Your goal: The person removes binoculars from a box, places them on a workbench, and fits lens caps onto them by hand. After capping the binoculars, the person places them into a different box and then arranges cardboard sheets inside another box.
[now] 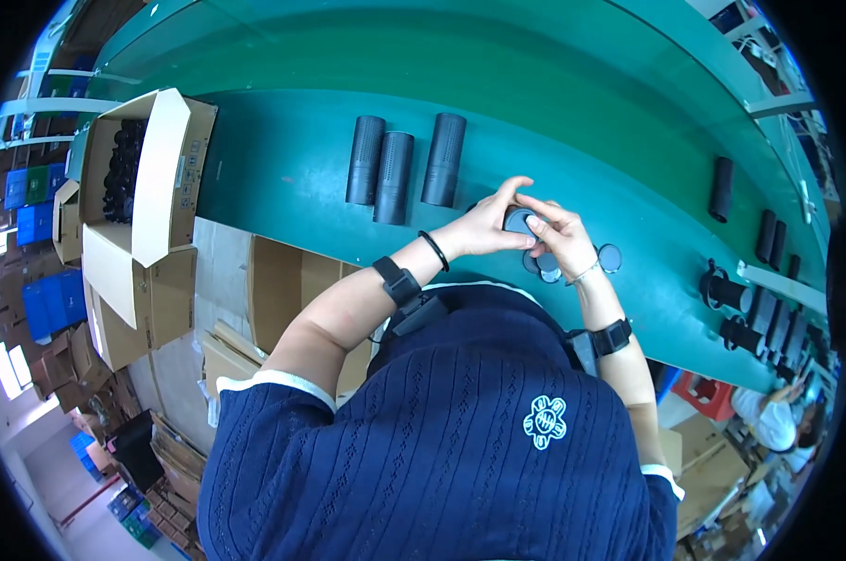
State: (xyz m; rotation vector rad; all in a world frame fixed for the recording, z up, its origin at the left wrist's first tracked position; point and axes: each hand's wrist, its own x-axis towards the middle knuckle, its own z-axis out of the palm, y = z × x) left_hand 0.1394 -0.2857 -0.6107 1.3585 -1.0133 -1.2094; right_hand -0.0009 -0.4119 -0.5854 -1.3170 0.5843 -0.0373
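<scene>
A round dark grey cap point(517, 221) is held between my two hands, its flat face turned up. My left hand point(484, 227) is closed around its left side, with thumb and fingers curved about it. The fingers of my right hand point(565, 238) grip it from the right, the thumb lying on its face. I cannot tell whether the cap sits on a longer part hidden by my hands. Several round discs lie on the green table just below, one loose disc point(610, 258) beside my right wrist. Three ribbed black cylinders, one a black cylinder point(443, 161), lie left of my hands.
An open cardboard box point(167, 178) with black parts inside stands at the table's left end. More black cylinders point(721, 190) lie to the far right, near black parts with rings point(725, 292). A red crate point(704, 395) is below the table's right side. Another person point(774, 418) is beyond.
</scene>
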